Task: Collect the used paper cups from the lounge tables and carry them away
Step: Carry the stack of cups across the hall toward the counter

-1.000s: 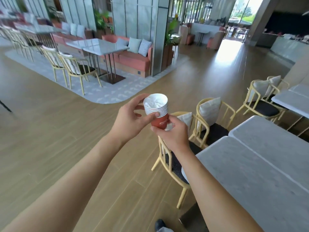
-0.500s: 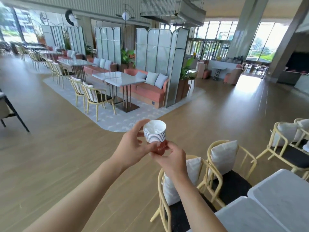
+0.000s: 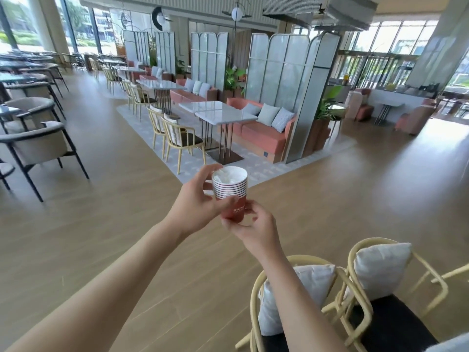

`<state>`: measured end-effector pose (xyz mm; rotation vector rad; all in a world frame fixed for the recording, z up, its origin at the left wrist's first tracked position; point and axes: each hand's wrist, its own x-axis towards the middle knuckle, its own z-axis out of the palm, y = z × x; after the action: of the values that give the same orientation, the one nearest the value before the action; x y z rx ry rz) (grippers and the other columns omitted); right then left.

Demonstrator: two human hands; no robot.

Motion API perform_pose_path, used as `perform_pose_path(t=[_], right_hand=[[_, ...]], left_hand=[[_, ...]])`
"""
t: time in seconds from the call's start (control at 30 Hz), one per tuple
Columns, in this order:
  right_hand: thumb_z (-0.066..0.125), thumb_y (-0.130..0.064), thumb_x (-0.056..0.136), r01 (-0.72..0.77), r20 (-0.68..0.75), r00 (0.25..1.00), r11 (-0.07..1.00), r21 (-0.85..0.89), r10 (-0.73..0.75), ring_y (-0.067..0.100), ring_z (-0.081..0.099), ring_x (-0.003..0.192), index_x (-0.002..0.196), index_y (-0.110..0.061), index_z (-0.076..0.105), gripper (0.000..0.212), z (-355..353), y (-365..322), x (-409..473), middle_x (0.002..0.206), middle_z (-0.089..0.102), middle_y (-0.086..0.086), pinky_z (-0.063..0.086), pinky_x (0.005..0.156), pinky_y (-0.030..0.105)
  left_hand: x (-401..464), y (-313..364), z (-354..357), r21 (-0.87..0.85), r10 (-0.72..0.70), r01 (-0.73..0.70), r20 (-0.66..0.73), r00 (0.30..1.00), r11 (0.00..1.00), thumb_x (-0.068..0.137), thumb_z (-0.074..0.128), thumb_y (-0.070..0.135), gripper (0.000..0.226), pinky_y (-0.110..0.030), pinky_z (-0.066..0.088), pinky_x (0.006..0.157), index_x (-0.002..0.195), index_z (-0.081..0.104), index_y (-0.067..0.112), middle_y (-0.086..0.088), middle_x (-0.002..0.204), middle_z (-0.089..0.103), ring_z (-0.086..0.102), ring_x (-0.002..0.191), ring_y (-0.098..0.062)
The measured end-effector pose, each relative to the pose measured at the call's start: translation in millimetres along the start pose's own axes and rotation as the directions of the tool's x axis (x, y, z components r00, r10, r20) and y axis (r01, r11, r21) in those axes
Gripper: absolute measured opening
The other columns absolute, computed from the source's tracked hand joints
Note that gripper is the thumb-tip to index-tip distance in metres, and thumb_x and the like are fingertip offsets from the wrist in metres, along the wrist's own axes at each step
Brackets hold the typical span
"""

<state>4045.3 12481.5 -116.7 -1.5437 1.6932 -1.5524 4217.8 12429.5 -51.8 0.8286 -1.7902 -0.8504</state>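
Carrying the stacked cups out steady

Holding the stack of paper cups [image 3: 230, 193] with both hands is the step now, and it sits mid-air at the centre of view, above the wooden floor [image 3: 101, 237], touching no bench. The left hand [image 3: 195, 199] has its grip curled round the striped rims, thumb across the front and fingers behind; the right hand [image 3: 256, 228] has its grip clasped on the red base from about 5 o'clock. Something white and crumpled fills the top cup, seemingly a napkin.

To do this well, I'd keep the stack upright so any dregs stay inside, and squeeze lightly, since nested paper walls buckle easily. Supporting the base matters most; the lower cup could slip off otherwise. The yellow chairs [image 3: 350, 295] at 4 o'clock stand near the right forearm, so give them room. White-topped benches [image 3: 223, 114] at 12 o'clock look worth checking for further cups.
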Motion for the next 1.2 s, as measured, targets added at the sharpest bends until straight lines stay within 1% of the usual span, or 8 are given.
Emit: perform_pose_path(t=[0.2, 0.3, 0.37, 0.57, 0.7, 0.87, 1.03, 1.2], right_hand=[[0.090, -0.038, 0.063, 0.056, -0.017, 0.998, 0.998, 0.034, -0.056, 0.005, 0.069, 0.096, 0.104, -0.030, 0.075, 0.045, 36, 8, 57, 0.097, 0.077, -0.019, 0.045, 0.080, 0.008], [0.089, -0.044, 0.060, 0.051, -0.008, 0.999, 0.999, 0.010, -0.051, 0.004, 0.070, 0.098, 0.100, -0.039, 0.073, 0.043, 63, 12, 87, 0.098, 0.076, -0.021, 0.048, 0.081, 0.010], [0.090, -0.047, 0.059, 0.024, -0.013, 1.000, 1.000, -0.001, -0.024, 0.002, 0.069, 0.100, 0.098, -0.044, 0.072, 0.043, 81, 17, 109, 0.100, 0.075, -0.023, 0.048, 0.081, 0.009], [0.092, -0.043, 0.060, -0.025, -0.022, 0.999, 0.999, -0.043, 0.024, 0.001, 0.068, 0.103, 0.110, -0.039, 0.076, 0.052, 137, 23, 177, 0.104, 0.077, -0.021, 0.046, 0.086, 0.011], [0.091, -0.046, 0.060, -0.078, -0.038, 0.996, 0.994, -0.080, 0.075, 0.000, 0.068, 0.107, 0.116, -0.035, 0.076, 0.059, 172, 19, 214, 0.107, 0.077, -0.019, 0.044, 0.088, 0.009], [0.091, -0.041, 0.062, -0.096, -0.086, 0.993, 0.985, -0.143, 0.084, 0.000, 0.069, 0.097, 0.106, -0.033, 0.078, 0.047, 199, 12, 246, 0.099, 0.077, -0.018, 0.043, 0.086, 0.006], [0.090, -0.042, 0.061, -0.106, -0.083, 0.993, 0.972, -0.211, 0.090, 0.001, 0.068, 0.101, 0.117, -0.032, 0.078, 0.058, 206, 18, 276, 0.103, 0.076, -0.015, 0.048, 0.091, 0.013], [0.091, -0.040, 0.062, -0.107, -0.076, 0.993, 0.970, -0.217, 0.093, -0.002, 0.067, 0.095, 0.109, -0.032, 0.078, 0.050, 214, 35, 305, 0.097, 0.076, -0.016, 0.043, 0.086, 0.007]], left_hand=[[52, -44, -21, -0.039, -0.002, 0.000, -0.059, 0.998, 0.999, 0.079, 0.091, 0.030, 0.064, -0.022, 0.058, 0.086, 0.134, 0.059, 0.035, 0.027, 0.117, 0.069, 0.069, 0.107, -0.005], [81, -76, -42, -0.063, -0.002, 0.000, -0.040, 0.999, 0.998, 0.081, 0.093, 0.026, 0.059, -0.026, 0.060, 0.088, 0.128, 0.060, 0.041, 0.022, 0.117, 0.070, 0.070, 0.108, -0.007], [103, -98, -56, -0.075, -0.004, 0.003, -0.018, 1.000, 0.997, 0.082, 0.092, 0.027, 0.058, -0.031, 0.060, 0.091, 0.129, 0.060, 0.038, 0.017, 0.117, 0.072, 0.070, 0.110, -0.008], [170, -150, -97, -0.130, -0.004, 0.009, 0.035, 0.999, 0.991, 0.076, 0.083, 0.053, 0.057, -0.037, 0.059, 0.094, 0.126, 0.058, 0.043, 0.015, 0.119, 0.071, 0.069, 0.114, -0.008], [213, -178, -126, -0.166, -0.013, 0.024, 0.067, 0.998, 0.986, 0.077, 0.086, 0.049, 0.054, -0.047, 0.059, 0.095, 0.124, 0.060, 0.041, 0.009, 0.119, 0.073, 0.070, 0.113, -0.013], [246, -204, -142, -0.241, 0.025, 0.000, 0.100, 0.995, 0.971, 0.080, 0.087, 0.038, 0.051, -0.040, 0.061, 0.090, 0.123, 0.061, 0.032, 0.007, 0.119, 0.073, 0.071, 0.110, -0.016], [269, -230, -145, -0.321, -0.004, 0.038, 0.106, 0.994, 0.946, 0.081, 0.086, 0.039, 0.049, -0.040, 0.059, 0.092, 0.122, 0.061, 0.030, 0.005, 0.120, 0.073, 0.071, 0.111, -0.016], [298, -249, -135, -0.342, -0.018, 0.057, 0.115, 0.993, 0.938, 0.081, 0.086, 0.038, 0.050, -0.037, 0.059, 0.092, 0.123, 0.060, 0.028, 0.005, 0.120, 0.073, 0.070, 0.113, -0.017]])
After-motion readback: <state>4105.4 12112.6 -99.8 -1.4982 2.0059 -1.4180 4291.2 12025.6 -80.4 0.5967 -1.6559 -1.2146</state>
